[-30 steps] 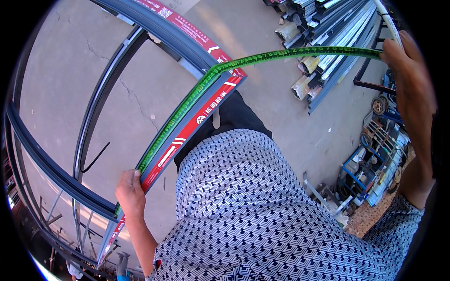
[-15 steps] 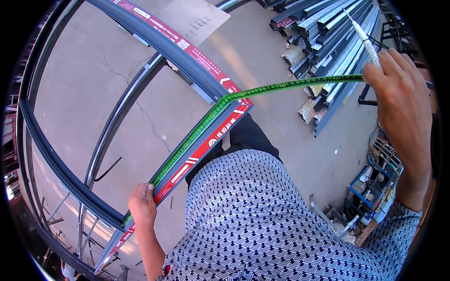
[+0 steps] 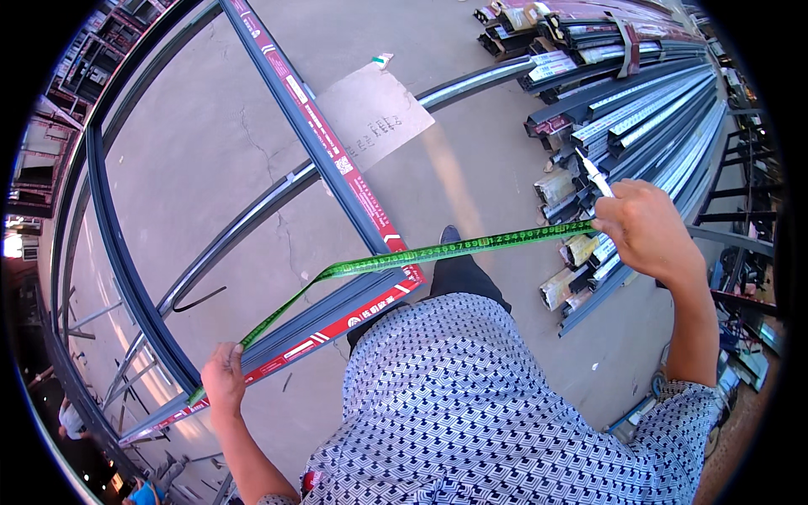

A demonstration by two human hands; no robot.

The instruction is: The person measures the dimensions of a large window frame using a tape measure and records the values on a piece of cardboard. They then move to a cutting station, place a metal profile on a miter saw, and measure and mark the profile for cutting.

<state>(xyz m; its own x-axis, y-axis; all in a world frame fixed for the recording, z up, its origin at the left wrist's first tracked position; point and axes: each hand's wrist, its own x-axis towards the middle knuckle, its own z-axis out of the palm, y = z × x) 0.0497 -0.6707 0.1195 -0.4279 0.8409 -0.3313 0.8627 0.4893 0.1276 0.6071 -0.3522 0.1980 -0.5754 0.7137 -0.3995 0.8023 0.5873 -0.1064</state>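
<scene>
Head view, wearer's own hands: we see the L hand (image 3: 223, 379) at lower left, grip narrow, thumb and fingers closed on a long, flat, green tape-measure blade (image 3: 454, 247) w/ dark graduations; the same hand rests at the near bar of a dark grey metal frame (image 3: 320, 316) edged w/ red printed film; a short green stretch shows beyond the hand, nr the frame's corner. Btwn the hands we note the blade rising clear of the near bar, twisting, then passing over the frame's R-hand corner and on across the floor area to the R hand (image 3: 648, 231); there the fingers are closed, holding the blade plus a slim white pen-shaped marker (image 3: 596, 175), tip pointing up and left; we can't tell whether the blade ends inside that fist.

Surroundings, same view: we find a flat pale cardboard sheet (image 3: 400, 93) w/ handwriting, partly behind the frame's long bar; a long dark metal rail (image 3: 475, 82) passing beneath frame and sheet; a thin bent black rod (image 3: 202, 300) within the frame's outline; a large pile of grey, white and dark metal profiles (image 3: 648, 118) at upper right; the wearer's blue-and-white geometric-patterned shirt (image 3: 471, 379) and black trousers (image 3: 467, 278) below; a person in blue (image 3: 147, 492) at bottom left, small.
</scene>
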